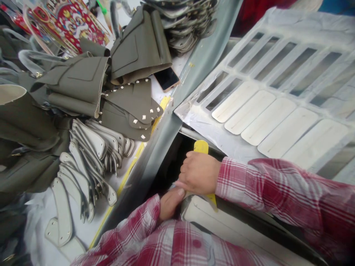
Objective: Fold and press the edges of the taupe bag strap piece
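My right hand (199,173) is closed around a flat yellow piece with a rounded end (201,146). Its top sticks out above my fist, and a yellow strip shows again below my wrist. My left hand (170,203) meets the right one, thumb forward, at a small pale pinkish edge (180,184). Most of the left fingers are hidden, and what they hold is unclear. Just under both hands lies a long off-white panel with rounded corners (219,218), close against my body.
A slotted white rack (191,114) at right holds several off-white rounded panels (259,118). On the table at left lie grey-white straps with holes (62,210), dark olive bag pieces (77,83) and a phone (167,78). A dark gap (172,159) separates table and rack.
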`<action>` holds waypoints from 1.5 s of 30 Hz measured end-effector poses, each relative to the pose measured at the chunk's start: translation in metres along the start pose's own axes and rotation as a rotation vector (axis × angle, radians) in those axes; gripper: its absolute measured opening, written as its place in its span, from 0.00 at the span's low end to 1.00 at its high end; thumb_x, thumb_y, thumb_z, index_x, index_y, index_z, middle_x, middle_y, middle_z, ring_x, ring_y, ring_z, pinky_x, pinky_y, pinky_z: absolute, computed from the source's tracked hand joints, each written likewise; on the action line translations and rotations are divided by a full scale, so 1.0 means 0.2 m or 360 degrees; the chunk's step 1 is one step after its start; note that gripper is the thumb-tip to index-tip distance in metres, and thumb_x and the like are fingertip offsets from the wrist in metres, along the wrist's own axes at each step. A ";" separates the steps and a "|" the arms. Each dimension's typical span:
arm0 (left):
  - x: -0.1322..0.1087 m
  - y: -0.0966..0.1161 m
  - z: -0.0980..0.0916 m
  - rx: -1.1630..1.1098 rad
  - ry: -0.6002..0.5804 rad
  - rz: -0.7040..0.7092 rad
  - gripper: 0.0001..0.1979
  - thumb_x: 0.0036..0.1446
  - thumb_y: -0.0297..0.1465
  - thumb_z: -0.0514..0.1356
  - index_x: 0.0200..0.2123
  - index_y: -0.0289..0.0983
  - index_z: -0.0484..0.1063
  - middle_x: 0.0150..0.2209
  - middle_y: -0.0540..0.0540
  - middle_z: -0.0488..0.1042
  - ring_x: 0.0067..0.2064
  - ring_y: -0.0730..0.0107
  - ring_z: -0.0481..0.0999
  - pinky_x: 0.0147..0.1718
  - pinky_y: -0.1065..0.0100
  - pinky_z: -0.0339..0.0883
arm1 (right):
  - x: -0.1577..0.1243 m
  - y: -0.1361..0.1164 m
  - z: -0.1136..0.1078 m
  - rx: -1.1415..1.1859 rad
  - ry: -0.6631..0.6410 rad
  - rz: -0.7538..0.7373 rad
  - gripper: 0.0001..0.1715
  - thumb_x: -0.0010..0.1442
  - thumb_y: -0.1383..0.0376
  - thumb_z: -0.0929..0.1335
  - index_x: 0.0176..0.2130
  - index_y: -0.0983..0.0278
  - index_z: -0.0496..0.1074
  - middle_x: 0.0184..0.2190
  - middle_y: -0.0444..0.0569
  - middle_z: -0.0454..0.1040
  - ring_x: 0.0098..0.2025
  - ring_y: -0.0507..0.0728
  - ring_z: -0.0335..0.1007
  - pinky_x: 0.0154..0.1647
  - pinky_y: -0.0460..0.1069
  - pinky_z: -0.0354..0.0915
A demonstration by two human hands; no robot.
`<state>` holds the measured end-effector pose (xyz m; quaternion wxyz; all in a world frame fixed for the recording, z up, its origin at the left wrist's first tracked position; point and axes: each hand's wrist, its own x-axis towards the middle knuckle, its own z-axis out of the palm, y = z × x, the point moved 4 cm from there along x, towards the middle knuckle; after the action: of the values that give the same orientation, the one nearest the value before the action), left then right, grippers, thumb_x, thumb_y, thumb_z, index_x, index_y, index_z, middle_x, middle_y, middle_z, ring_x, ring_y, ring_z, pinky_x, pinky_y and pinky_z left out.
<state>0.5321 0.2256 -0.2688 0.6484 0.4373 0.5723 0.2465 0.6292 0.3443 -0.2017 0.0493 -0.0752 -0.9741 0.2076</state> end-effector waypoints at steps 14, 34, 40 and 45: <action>0.12 0.24 0.00 0.0006 -0.0675 0.0297 0.26 0.60 0.46 0.50 0.54 0.36 0.66 0.52 0.42 0.69 0.50 0.57 0.69 0.51 0.59 0.60 | -0.27 -0.13 0.07 0.0040 0.0017 0.0870 0.23 0.67 0.58 0.56 0.35 0.63 0.75 0.27 0.51 0.75 0.30 0.58 0.67 0.34 0.54 0.50; 0.01 0.24 -0.15 0.0207 -0.0602 0.0190 0.30 0.59 0.48 0.51 0.59 0.37 0.61 0.37 0.42 0.76 0.21 0.74 0.70 0.21 0.71 0.64 | -0.70 -0.93 0.19 0.1512 0.1022 0.2059 0.28 0.53 0.46 0.65 0.37 0.68 0.72 0.32 0.51 0.75 0.32 0.57 0.69 0.32 0.48 0.65; -0.08 0.15 -0.06 -0.0519 -0.0847 -0.0004 0.31 0.61 0.49 0.47 0.64 0.46 0.46 0.42 0.41 0.74 0.28 0.65 0.78 0.28 0.64 0.71 | -0.50 -0.95 0.35 0.1626 0.1184 0.2207 0.25 0.50 0.45 0.64 0.27 0.65 0.65 0.18 0.43 0.67 0.19 0.51 0.61 0.18 0.45 0.55; -0.08 0.15 -0.04 -0.0702 -0.0791 0.0082 0.29 0.61 0.51 0.46 0.61 0.45 0.54 0.49 0.42 0.70 0.34 0.66 0.76 0.33 0.64 0.71 | -0.32 -0.93 0.43 0.2042 0.1602 0.2162 0.26 0.45 0.44 0.67 0.28 0.65 0.65 0.18 0.42 0.67 0.18 0.49 0.60 0.17 0.44 0.55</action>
<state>0.5267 0.2295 -0.2345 0.8407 0.3476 0.3183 0.2666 0.6580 0.1313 -0.2079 0.3510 -0.6409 -0.3030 0.6117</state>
